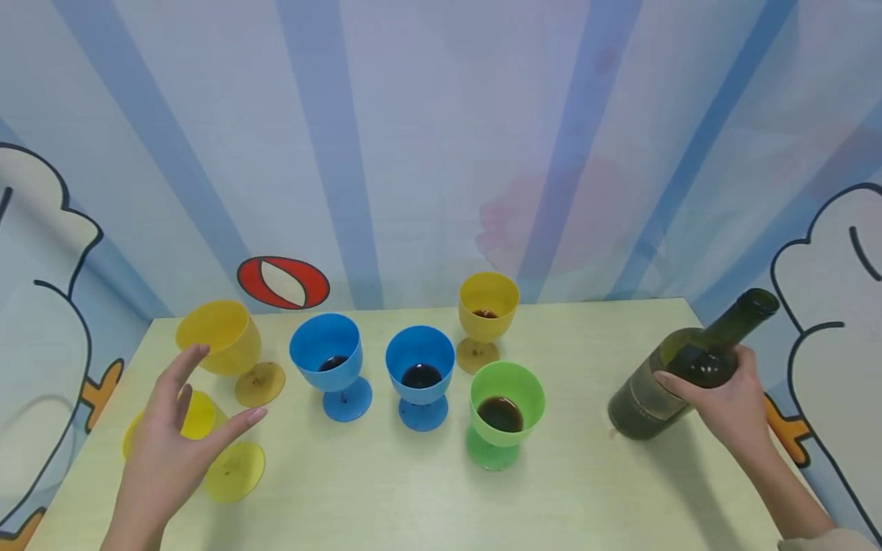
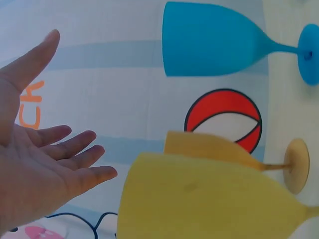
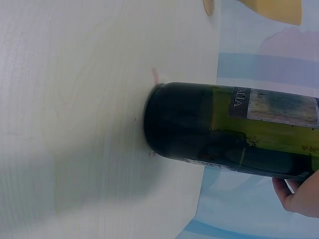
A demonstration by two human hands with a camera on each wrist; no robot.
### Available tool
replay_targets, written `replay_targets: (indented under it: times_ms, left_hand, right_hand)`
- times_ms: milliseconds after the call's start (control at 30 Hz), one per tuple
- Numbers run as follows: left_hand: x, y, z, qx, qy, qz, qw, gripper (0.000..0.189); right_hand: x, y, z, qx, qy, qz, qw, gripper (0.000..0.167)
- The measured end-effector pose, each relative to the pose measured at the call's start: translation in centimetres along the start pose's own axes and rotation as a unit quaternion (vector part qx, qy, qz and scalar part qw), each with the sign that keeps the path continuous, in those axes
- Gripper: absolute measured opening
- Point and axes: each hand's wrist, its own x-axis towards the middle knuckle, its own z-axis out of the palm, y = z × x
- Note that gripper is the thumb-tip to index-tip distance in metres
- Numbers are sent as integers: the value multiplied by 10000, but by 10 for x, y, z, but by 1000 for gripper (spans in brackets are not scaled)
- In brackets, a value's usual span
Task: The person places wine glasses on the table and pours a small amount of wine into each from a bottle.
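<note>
My left hand (image 1: 161, 451) is raised at the left with thumb and fingers spread, holding nothing. Behind it, partly hidden, stands a bright yellow goblet (image 1: 201, 417); the left wrist view shows the fingertips apart from that goblet (image 2: 199, 199). A darker yellow goblet (image 1: 227, 340) stands farther back. My right hand (image 1: 730, 405) grips a green glass wine bottle (image 1: 644, 394) around its upper body. The bottle is upright, its base at the table. Dark liquid shows in two blue goblets (image 1: 327, 344) (image 1: 420, 360), a green goblet (image 1: 506, 405) and a rear yellow goblet (image 1: 488, 306).
A pale wooden table (image 1: 565, 505) bears everything. Right behind it hangs a blue striped backdrop (image 1: 441, 153) with cartoon drawings. A small reddish stain (image 3: 155, 75) marks the tabletop beside the bottle's base.
</note>
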Motion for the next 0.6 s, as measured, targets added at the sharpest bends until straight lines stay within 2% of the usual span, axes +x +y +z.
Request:
replay_targets:
  times_ms: [67,133,200,267,300,367,433,500,533,600]
  left_hand:
    - [-1,-5,-5,151,40,-193,9997,99]
    - [1,-16,-10,281,84,-350,9990,101]
    - [7,-40,-12,460,215,-377,9980,103]
    - [17,-73,-13,632,342,-392,9966,108]
    - [18,-78,-15,718,364,-446,9958,109]
    - [22,-99,-16,856,421,-431,9945,113]
    - [20,-103,-19,918,357,-552,9936,116]
    - [14,-95,-22,957,304,-745,9922,116]
    - [14,-98,-22,964,329,-841,9912,117]
    - [8,-85,-25,908,334,-1158,9886,114]
  right_hand:
    - [0,0,0,18,23,1,10000,92]
    - [0,0,1,41,43,1,10000,92]
    - [0,-1,1,52,61,6,10000,92]
    - [0,-1,1,56,68,14,10000,93]
    - [0,-1,2,66,68,19,10000,92]
    - [0,-1,3,83,52,25,9999,92]
    - [0,-1,3,111,29,20,9999,91]
    - [1,-1,4,144,2,7,9999,91]
    - [1,-1,4,158,-10,1,9999,91]
    - [2,0,5,162,-15,-20,9999,92]
